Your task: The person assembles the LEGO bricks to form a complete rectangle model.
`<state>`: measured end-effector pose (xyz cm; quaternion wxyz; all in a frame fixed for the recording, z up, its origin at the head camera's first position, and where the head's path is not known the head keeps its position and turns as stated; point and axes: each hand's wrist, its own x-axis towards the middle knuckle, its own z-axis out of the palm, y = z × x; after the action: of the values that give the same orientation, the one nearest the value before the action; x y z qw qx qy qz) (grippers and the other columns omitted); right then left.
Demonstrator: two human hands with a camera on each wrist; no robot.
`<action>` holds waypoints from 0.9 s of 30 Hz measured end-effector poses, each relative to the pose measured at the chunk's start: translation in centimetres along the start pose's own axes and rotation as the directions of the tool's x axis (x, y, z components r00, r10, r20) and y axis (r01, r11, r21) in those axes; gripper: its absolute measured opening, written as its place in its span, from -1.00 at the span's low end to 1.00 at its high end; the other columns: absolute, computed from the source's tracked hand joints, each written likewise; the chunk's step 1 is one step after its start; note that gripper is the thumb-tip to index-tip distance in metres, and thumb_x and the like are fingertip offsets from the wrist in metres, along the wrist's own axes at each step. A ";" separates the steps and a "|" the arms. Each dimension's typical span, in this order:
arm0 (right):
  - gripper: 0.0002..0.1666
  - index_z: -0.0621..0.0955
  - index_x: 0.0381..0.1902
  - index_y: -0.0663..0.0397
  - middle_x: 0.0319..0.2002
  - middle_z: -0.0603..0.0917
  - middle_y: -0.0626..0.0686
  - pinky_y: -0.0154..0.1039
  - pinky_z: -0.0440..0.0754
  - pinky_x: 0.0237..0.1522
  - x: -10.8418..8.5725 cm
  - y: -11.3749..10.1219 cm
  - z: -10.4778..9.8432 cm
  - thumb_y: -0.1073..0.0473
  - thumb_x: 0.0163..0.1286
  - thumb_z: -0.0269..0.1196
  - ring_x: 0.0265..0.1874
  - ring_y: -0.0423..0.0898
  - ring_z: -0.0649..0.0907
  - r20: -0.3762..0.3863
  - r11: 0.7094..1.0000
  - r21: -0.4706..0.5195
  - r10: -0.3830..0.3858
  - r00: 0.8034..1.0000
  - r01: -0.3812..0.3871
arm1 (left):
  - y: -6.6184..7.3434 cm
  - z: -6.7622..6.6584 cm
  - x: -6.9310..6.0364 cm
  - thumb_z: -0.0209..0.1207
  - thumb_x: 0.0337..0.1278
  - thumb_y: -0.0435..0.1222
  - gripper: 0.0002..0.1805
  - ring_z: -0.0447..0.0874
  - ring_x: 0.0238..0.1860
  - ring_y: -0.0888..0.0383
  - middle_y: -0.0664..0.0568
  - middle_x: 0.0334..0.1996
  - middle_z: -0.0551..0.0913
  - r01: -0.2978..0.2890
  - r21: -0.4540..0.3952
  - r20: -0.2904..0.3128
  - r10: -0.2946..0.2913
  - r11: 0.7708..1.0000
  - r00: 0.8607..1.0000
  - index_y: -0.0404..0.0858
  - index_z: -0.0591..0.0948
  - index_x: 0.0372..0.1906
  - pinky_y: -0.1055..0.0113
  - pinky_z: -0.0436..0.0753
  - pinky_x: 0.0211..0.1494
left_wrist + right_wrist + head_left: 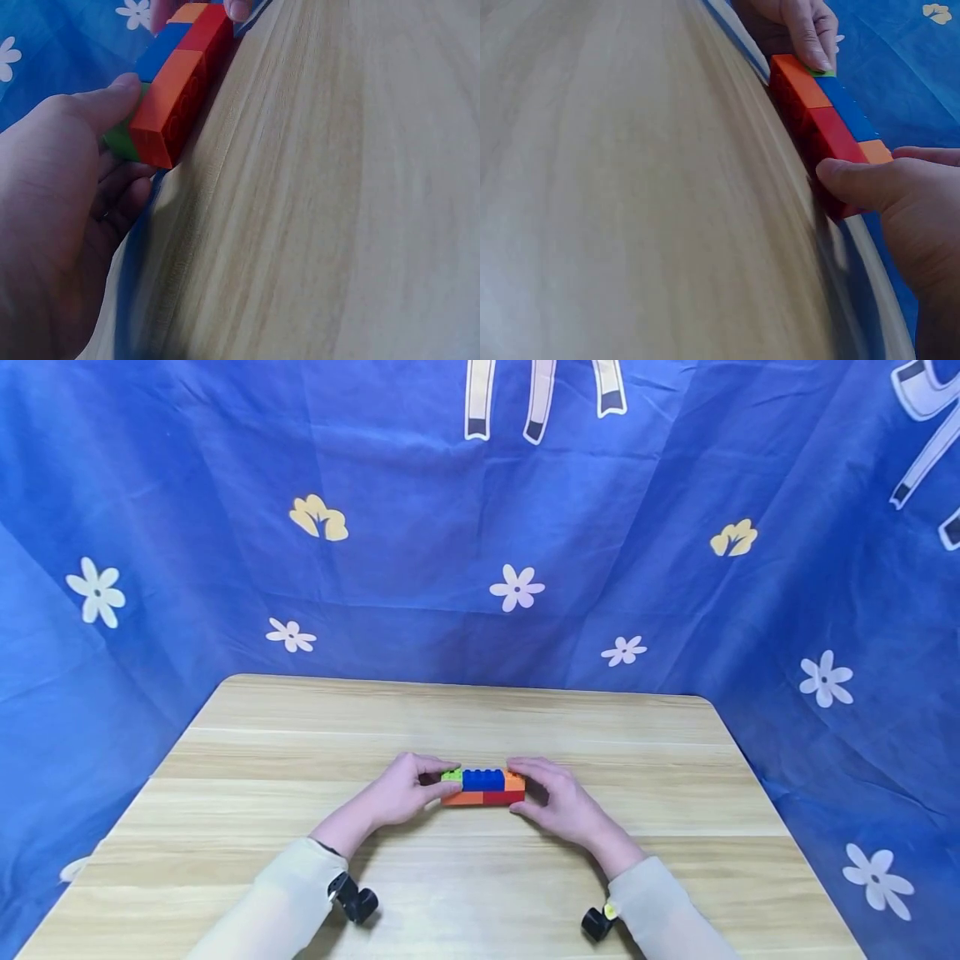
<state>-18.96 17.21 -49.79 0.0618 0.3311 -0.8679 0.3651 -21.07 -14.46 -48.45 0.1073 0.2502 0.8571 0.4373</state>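
A two-layer bar of toy building bricks is between both hands in the head view. Its upper layer has a green brick (pixel 452 776), a blue brick (pixel 483 781) and an orange brick (pixel 513 782). Below them run another orange brick (pixel 166 101) and a red brick (pixel 835 135). My left hand (pixel 405 789) pinches the green end, thumb on the near side. The right hand (pixel 558 799) grips the opposite end, its thumb on the red brick in the right wrist view. The lower orange brick's hollow underside shows in the left wrist view.
A light wood-grain table (pixel 480 885) lies under the hands. Behind and beside it hangs a blue cloth (pixel 405 560) printed with flowers. Small black devices (pixel 354 900) are fixed at both wrists, by the pale sleeves (pixel 281 893).
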 end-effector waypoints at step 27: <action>-0.31 0.65 0.38 0.05 0.29 0.69 -0.02 0.03 0.54 0.37 0.2 0.5 0.6 0.06 0.33 0.56 0.30 0.00 0.63 -0.033 1.000 0.012 0.014 0.999 -0.013 | 0.2 0.4 -0.7 0.59 0.11 -0.12 -0.34 0.63 0.31 -0.02 0.04 0.24 0.71 -0.186 0.228 -0.067 0.206 0.956 0.976 -0.15 0.69 0.33 -0.02 0.53 0.42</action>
<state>-19.37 16.93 -50.44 0.0717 0.3196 -0.8668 0.3760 -20.20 -14.46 -48.53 -0.0040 0.3242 0.8753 0.3589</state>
